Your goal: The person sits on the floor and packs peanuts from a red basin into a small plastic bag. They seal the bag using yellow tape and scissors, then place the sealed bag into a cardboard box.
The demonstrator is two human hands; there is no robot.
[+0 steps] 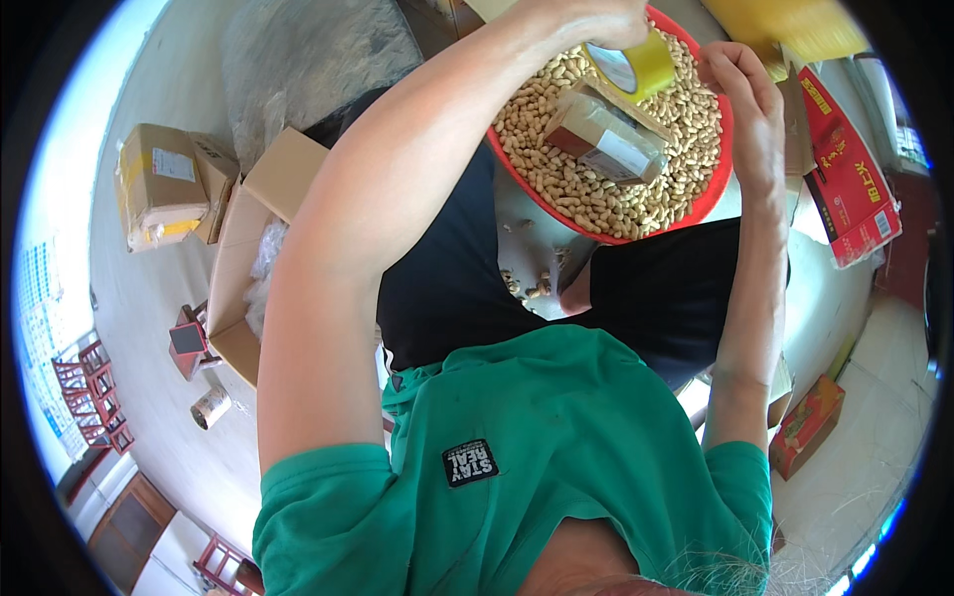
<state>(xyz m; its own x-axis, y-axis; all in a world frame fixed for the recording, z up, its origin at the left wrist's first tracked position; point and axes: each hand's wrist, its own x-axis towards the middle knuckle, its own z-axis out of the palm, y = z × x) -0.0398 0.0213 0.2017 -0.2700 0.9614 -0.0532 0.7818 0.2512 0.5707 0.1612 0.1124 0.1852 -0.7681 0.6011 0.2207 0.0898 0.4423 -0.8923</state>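
Note:
At the top of the view my left hand (615, 22) holds a roll of yellow packing tape (653, 67) above a red plastic basin (717, 197) full of unshelled peanuts (596, 200). My right hand (745, 86) is raised over the basin's right rim, its fingers curled together. Whether it pinches the tape's loose end is too fine to see. Below the roll, a small cardboard box (607, 138) lies tilted on the peanuts. It is partly covered with clear tape and bears a white label.
An open carton (235, 276) with clear plastic inside stands left of my legs, near taped boxes (160, 182). Red printed cardboard (850, 167) and a yellow object (790, 26) are on the right. Peanut shells (538, 284) litter the floor between my feet. A small stool (190, 339) stands far left.

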